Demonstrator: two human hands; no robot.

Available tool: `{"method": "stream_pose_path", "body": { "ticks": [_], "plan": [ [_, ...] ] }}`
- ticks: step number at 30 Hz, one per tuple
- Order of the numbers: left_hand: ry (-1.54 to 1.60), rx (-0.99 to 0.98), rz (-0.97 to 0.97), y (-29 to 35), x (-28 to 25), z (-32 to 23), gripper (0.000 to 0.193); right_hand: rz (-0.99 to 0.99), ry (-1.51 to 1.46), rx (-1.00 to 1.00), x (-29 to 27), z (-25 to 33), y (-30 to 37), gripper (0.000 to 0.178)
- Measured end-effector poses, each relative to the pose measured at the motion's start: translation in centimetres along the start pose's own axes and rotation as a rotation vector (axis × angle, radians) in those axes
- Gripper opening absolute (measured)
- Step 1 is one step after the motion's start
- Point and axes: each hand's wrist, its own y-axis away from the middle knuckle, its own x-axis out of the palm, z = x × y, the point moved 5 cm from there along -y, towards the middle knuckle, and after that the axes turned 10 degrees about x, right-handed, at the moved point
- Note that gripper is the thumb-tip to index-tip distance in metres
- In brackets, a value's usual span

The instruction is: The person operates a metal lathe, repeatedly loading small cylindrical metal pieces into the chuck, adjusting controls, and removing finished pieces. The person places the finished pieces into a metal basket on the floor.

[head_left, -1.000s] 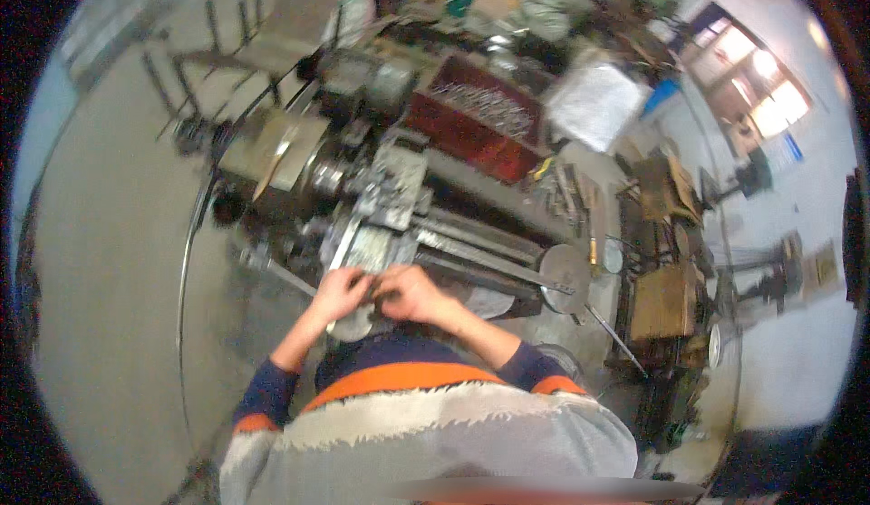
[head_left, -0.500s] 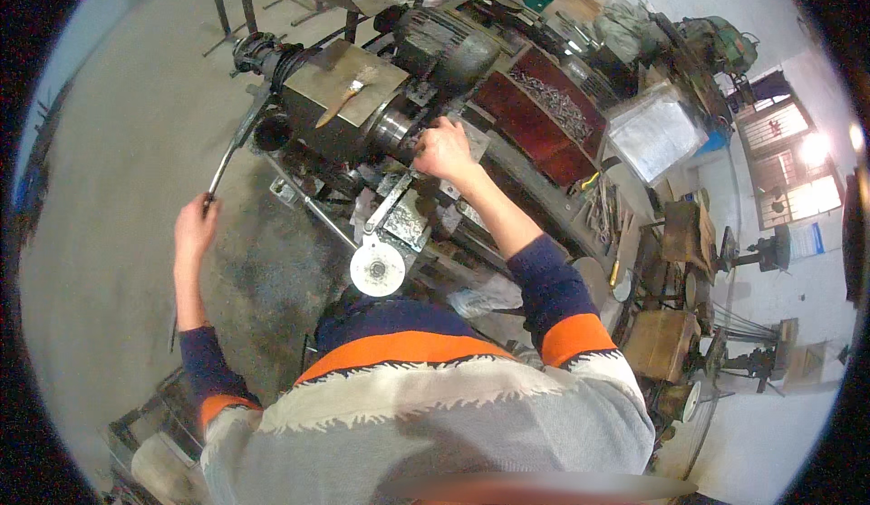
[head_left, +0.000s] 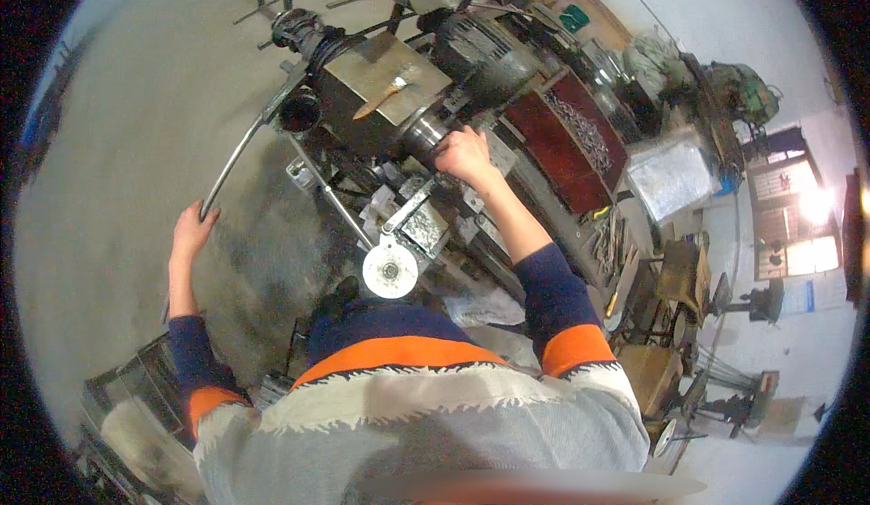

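My left hand [head_left: 192, 230] is closed round a long metal rod [head_left: 232, 157], whose upper end meets the left end of the lathe headstock [head_left: 370, 63]. Part of the rod shows again below, beside my left forearm. At the bright cylindrical chuck [head_left: 426, 134] on the headstock's right side, my right hand [head_left: 464, 153] has its fingers curled in; what they hold is hidden. On the headstock lies a paintbrush [head_left: 382, 97] with a wooden handle. Nearer me, a white round handwheel or dial [head_left: 390, 271] sits below the metal carriage [head_left: 422, 226].
An electric motor [head_left: 485, 57] stands behind the headstock. Right of it is a dark red tray [head_left: 544, 134] with metal shavings. A clear plastic-covered sheet [head_left: 671, 174] and several hand tools [head_left: 609, 238] lie farther right. A slatted metal frame [head_left: 136, 378] is at lower left.
The view has shifted, so the machine appears farther right. My left hand and the rod have swung outward from the headstock, leftward and toward me. My right hand stays at the chuck.
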Motion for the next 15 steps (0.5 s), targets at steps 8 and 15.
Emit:
{"method": "stream_pose_path", "body": {
  "ticks": [8, 15],
  "plan": [
    [-0.32, 0.079, 0.068, -5.3, 0.2, 3.1, 0.016, -0.039, -0.023, -0.025, 0.9, -0.5, -0.3, 0.024],
    [-0.592, 0.359, -0.049, -16.0, -4.3, 11.4, 0.01, 0.008, -0.014, -0.023, 1.0, -0.8, -0.6, 0.025]
  ]
}}
